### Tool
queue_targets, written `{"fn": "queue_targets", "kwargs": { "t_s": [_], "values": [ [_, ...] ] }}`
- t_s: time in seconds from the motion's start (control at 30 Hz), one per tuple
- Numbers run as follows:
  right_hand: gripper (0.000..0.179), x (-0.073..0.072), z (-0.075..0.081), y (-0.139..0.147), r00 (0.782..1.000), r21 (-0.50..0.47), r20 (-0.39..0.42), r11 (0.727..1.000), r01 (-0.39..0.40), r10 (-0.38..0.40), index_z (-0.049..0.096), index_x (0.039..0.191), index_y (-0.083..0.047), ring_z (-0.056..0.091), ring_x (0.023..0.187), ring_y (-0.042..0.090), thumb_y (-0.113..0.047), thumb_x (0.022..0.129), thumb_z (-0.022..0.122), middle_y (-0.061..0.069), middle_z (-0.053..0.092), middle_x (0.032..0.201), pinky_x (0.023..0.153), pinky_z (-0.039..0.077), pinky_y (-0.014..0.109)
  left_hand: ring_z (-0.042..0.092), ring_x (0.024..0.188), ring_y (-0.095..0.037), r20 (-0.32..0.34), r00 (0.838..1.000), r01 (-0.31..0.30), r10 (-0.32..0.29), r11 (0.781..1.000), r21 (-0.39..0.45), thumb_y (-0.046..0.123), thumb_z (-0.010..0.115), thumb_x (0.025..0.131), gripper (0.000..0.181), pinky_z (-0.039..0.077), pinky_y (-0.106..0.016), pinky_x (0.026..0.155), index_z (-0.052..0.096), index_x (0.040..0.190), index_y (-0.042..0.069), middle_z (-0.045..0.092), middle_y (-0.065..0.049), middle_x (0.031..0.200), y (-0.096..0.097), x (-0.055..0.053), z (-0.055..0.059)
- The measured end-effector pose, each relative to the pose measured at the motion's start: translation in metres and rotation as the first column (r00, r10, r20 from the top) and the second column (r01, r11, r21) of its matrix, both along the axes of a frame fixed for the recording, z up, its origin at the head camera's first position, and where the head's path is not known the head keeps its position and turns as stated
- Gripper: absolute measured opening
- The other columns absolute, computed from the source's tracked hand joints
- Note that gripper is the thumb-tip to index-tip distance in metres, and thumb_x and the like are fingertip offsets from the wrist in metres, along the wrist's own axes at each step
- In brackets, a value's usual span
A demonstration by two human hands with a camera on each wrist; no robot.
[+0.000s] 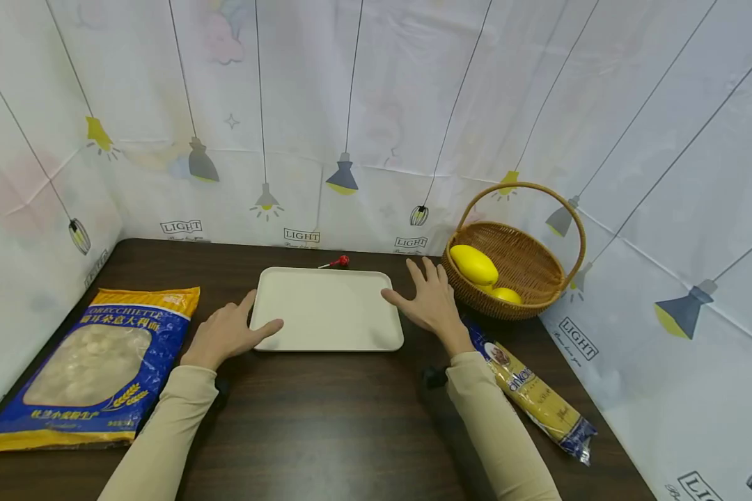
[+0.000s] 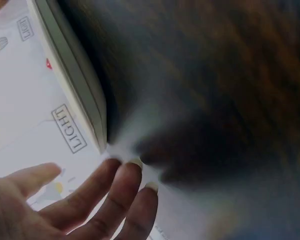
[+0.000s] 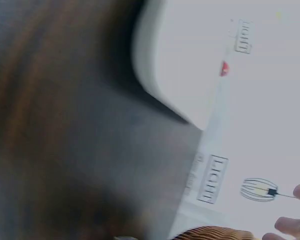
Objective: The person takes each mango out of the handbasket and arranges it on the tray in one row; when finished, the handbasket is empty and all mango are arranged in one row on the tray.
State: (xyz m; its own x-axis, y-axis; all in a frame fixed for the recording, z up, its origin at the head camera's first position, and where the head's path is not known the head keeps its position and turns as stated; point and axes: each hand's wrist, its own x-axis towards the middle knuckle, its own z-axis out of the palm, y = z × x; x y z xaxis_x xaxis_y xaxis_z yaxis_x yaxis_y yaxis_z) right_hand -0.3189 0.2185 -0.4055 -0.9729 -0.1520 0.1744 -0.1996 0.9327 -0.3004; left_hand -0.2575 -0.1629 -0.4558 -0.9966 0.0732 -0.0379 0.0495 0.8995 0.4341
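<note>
Tray (image 1: 329, 313): white, long side across the dark table (image 1: 326, 424); treat its middle as the dial's centre, twelve pointing away from the person.
Left hand (image 1: 227, 335): around half past eight, beside the short end; thumb apart from the other fingers and over the near corner, nothing clamped. Whether it touches the rim (image 1: 329, 350), I cannot tell.
Right hand (image 1: 434, 307): at three, fingers spread apart, gripping nothing; the thumb points at the tray's edge, contact unclear.
Hold: probably best with thumbs above and fingers below at nine and three — the left sits low and the right thumb high, so uneven pressure could twist the tray.
Basket (image 1: 526, 261): just before three, with yellow fruit (image 1: 474, 265) inside; near the right fingers, so a wide swing might knock it.
Red-tipped stick (image 1: 343, 261): at twelve, just past the far edge; pushing the tray away would likely bump it.
Pasta bag (image 1: 88, 365): between eight and nine, well apart from the tray.
Spaghetti packet (image 1: 533, 393): near four, beside the right sleeve (image 1: 495, 424) — better kept from dragging there.
</note>
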Motion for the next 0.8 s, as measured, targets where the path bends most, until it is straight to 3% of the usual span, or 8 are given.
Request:
{"fn": "queue_targets", "kwargs": {
  "t_s": [0.17, 0.3, 0.57, 0.8],
  "values": [
    [0.095, -0.008, 0.020, 0.008, 0.998, 0.003, -0.056, 1.000, -0.031, 0.031, 0.027, 0.160, -0.024, 0.014, 0.154, 0.044, -0.080, 0.086, 0.049, 0.015, 0.017, 0.168, 0.119, 0.021, 0.071, 0.048, 0.131, -0.053, 0.110, 0.993, 0.032, -0.034, 0.999, 0.021, 0.089, 0.044, 0.079, 0.119, 0.042, -0.069, 0.103, 0.015, 0.161, 0.008, 0.042, -0.036, 0.149, -0.002, -0.002, -0.006],
    [0.097, -0.018, 0.033, 0.020, 0.997, 0.028, -0.074, 0.999, -0.016, 0.018, 0.029, 0.160, -0.022, 0.015, 0.153, 0.046, -0.081, 0.085, 0.047, 0.017, 0.019, 0.167, 0.119, 0.020, 0.070, 0.047, 0.133, -0.053, 0.153, 0.986, 0.055, -0.059, 0.998, 0.033, 0.087, 0.052, 0.077, 0.122, 0.041, -0.070, 0.104, 0.015, 0.161, 0.006, 0.039, -0.035, 0.152, -0.002, -0.002, -0.009],
    [0.094, -0.031, 0.047, 0.043, 0.996, 0.055, -0.092, 0.998, 0.021, -0.016, 0.033, 0.157, -0.021, 0.020, 0.150, 0.049, -0.080, 0.085, 0.049, 0.019, 0.025, 0.164, 0.115, 0.021, 0.073, 0.055, 0.125, -0.051, 0.136, 0.986, 0.085, -0.091, 0.995, 0.051, 0.076, 0.069, 0.074, 0.122, 0.047, -0.066, 0.100, 0.021, 0.158, 0.003, 0.049, -0.035, 0.145, -0.001, 0.002, -0.010],
    [0.097, -0.038, 0.049, 0.061, 0.993, 0.068, -0.110, 0.996, 0.053, -0.046, 0.035, 0.156, -0.017, 0.020, 0.149, 0.048, -0.082, 0.085, 0.045, 0.020, 0.029, 0.162, 0.114, 0.020, 0.073, 0.060, 0.119, -0.048, 0.115, 0.987, 0.105, -0.112, 0.992, 0.064, 0.072, 0.074, 0.072, 0.119, 0.049, -0.062, 0.098, 0.026, 0.156, 0.004, 0.054, -0.033, 0.140, -0.001, 0.003, -0.011]
  ]
}}
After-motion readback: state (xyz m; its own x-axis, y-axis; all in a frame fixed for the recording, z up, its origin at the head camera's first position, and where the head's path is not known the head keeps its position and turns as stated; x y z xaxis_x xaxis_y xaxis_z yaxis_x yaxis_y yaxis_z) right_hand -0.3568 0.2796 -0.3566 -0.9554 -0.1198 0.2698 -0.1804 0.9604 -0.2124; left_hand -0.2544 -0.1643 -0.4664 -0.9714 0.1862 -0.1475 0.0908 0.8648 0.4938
